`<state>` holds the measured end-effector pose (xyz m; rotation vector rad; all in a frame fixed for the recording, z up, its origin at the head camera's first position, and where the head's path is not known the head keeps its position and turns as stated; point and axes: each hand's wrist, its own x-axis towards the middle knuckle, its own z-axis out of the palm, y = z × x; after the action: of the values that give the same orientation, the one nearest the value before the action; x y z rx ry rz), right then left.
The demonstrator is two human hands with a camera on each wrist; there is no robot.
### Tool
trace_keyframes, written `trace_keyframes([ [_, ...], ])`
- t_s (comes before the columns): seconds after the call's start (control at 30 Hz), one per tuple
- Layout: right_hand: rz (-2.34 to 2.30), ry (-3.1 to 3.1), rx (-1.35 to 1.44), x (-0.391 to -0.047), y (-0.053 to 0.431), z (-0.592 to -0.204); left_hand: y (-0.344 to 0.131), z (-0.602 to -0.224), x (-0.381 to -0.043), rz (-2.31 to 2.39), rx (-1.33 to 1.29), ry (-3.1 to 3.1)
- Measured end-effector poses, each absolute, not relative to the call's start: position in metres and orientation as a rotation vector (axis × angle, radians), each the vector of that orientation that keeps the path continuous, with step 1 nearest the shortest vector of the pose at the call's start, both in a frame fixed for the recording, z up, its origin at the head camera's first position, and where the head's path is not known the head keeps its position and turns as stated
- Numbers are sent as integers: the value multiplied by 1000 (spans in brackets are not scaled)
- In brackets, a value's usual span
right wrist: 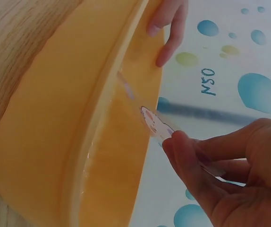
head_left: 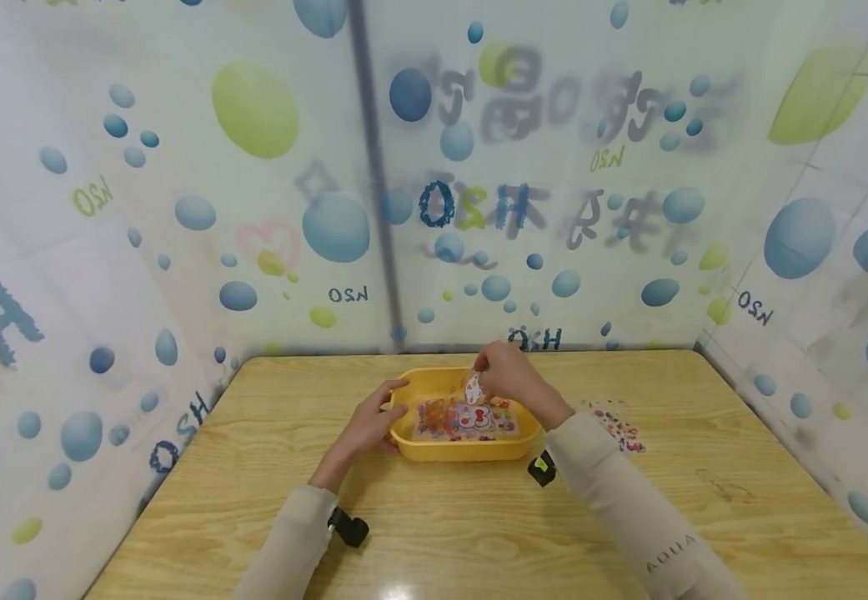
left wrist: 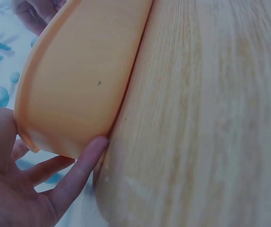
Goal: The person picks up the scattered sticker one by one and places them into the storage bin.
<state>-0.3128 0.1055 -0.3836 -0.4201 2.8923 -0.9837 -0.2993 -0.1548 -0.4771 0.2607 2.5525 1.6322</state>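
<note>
A yellow plastic basin (head_left: 452, 452) sits on the wooden table. At its left end my left hand (head_left: 368, 423) grips the rim, some fingers reaching over the edge inside. In the left wrist view, one finger of the left hand (left wrist: 46, 189) touches the basin's outer wall (left wrist: 79, 80) low down. Above the basin, my right hand (head_left: 512, 375) pinches a small clear sticker (head_left: 474, 388) with a white cartoon figure. The right wrist view shows this sticker (right wrist: 156, 124) between thumb and fingers. Colourful printed stickers (head_left: 471, 419) cover the basin's floor.
More small colourful stickers (head_left: 617, 427) lie on the table (head_left: 434, 525) right of the basin, partly behind the right sleeve (head_left: 614, 492). A patterned curtain (head_left: 328, 150) stands along the table's back edge, with similar walls at both sides.
</note>
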Motion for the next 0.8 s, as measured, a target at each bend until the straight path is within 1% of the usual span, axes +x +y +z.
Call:
trace_keyframes([
  [0.33, -836, 2882, -490, -321, 102, -388, -155, -480, -302, 1630, 247, 2550],
  [0.8, -575, 2755, -428, -335, 105, -385, -154, -476, -300, 1630, 237, 2558],
])
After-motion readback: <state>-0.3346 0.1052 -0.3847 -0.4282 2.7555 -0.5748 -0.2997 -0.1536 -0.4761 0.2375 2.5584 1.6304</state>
